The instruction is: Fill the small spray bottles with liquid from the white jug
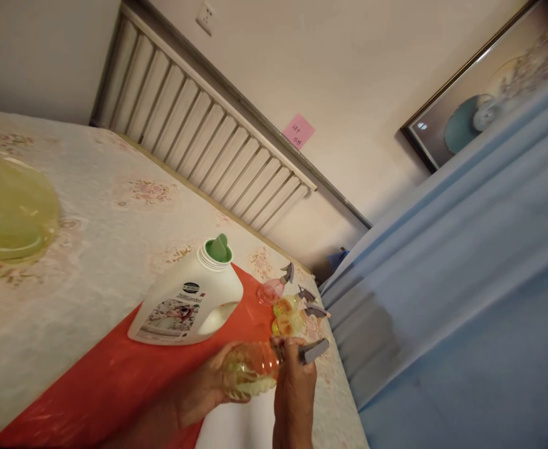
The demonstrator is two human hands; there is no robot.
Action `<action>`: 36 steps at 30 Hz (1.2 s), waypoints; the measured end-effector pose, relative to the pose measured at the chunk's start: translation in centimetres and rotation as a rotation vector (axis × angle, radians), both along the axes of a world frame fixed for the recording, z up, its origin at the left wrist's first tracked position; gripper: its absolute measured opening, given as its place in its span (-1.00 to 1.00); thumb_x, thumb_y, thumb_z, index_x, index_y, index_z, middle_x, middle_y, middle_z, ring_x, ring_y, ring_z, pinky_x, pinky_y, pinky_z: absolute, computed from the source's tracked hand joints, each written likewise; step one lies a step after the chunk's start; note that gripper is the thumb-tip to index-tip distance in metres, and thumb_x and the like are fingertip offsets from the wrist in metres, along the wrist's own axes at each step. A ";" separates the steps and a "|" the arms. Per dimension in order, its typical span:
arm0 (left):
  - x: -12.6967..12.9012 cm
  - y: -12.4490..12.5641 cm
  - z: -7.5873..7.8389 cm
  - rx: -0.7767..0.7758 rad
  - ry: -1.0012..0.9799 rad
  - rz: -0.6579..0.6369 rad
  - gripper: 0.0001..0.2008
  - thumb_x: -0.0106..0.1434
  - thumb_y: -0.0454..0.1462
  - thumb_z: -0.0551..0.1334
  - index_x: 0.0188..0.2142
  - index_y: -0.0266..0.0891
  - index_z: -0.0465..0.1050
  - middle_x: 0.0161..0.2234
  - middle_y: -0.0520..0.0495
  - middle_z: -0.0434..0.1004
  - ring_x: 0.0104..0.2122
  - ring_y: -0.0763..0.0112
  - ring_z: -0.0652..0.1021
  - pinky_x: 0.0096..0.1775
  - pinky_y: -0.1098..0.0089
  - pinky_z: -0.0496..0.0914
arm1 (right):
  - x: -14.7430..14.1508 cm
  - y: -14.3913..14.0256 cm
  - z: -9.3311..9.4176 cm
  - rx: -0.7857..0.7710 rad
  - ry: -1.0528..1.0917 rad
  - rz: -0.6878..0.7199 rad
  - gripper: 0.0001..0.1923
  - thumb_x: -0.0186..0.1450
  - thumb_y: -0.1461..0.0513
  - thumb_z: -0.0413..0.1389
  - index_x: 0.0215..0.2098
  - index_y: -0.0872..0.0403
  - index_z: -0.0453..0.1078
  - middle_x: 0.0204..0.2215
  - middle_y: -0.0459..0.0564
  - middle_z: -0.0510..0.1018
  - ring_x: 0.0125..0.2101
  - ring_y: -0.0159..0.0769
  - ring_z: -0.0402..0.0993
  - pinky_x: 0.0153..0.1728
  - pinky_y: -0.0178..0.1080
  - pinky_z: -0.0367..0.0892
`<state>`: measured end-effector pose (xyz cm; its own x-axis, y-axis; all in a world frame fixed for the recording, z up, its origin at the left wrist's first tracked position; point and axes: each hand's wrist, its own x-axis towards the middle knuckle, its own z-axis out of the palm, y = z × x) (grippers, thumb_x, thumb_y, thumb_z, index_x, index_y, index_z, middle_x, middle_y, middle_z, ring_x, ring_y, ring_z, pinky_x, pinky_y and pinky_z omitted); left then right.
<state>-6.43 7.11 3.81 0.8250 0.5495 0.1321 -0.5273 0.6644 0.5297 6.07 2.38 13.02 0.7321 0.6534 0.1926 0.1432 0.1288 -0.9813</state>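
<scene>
My left hand (pixel 211 380) is wrapped round the body of a clear, ridged spray bottle (pixel 250 372) with pale yellow liquid in it. At the bottle's neck, my right hand (pixel 296 368) has its fingers closed round the grey spray head (pixel 315 352); whether the head is seated on the neck is hidden by the fingers. Just beyond my hands stands a large white jug (pixel 175 312) with a green pouring spout (pixel 219 249) and no cap on. Near the right hand are a pink spray bottle (pixel 270 291) and yellow spray bottles (pixel 283 325) with grey heads.
A red sheet (pixel 86 386) lies over the flowered tablecloth (pixel 100 187). To the left sits a translucent yellow basin (pixel 16 206). A white radiator (pixel 184 118) lines the wall, with a pink note (pixel 298 131) above it. A blue curtain (pixel 423 299) hangs along the right.
</scene>
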 end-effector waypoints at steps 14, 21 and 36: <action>0.9 0.4 -1.6 -0.174 -0.011 -0.075 -0.38 0.21 0.13 0.21 0.10 -0.21 0.37 -0.02 -0.24 0.56 -0.15 0.11 0.58 -0.27 0.28 0.42 | -0.1 -0.1 -0.4 0.031 -0.053 0.105 -0.75 0.16 0.09 0.22 -0.49 0.05 0.30 -0.49 -0.06 0.59 -0.33 -0.21 0.56 -0.15 -0.19 0.40; 0.6 0.5 -1.1 -0.017 -0.028 0.025 -0.49 0.10 -0.20 0.39 0.05 -0.10 0.37 0.05 -0.11 0.50 -0.02 0.12 0.53 -0.17 0.28 0.38 | 1.2 0.2 -0.9 0.057 0.019 0.024 -0.75 0.14 0.11 0.24 -0.49 0.06 0.29 -0.48 -0.06 0.59 -0.33 -0.20 0.55 -0.17 -0.20 0.39; 1.3 0.6 -2.7 -0.098 -0.042 -0.070 -0.41 0.20 0.10 0.24 0.12 -0.11 0.31 0.11 -0.23 0.44 -0.05 0.07 0.53 -0.23 0.25 0.44 | 0.3 -0.2 -0.7 0.125 0.033 0.141 -0.72 0.14 0.09 0.26 -0.47 0.05 0.27 -0.49 -0.11 0.54 -0.36 -0.27 0.53 -0.16 -0.20 0.40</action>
<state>-5.09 7.74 1.14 0.8568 0.5025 0.1158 -0.4980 0.7481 0.4386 6.39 2.18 12.30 0.6419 0.7227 0.2564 0.0832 0.2667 -0.9602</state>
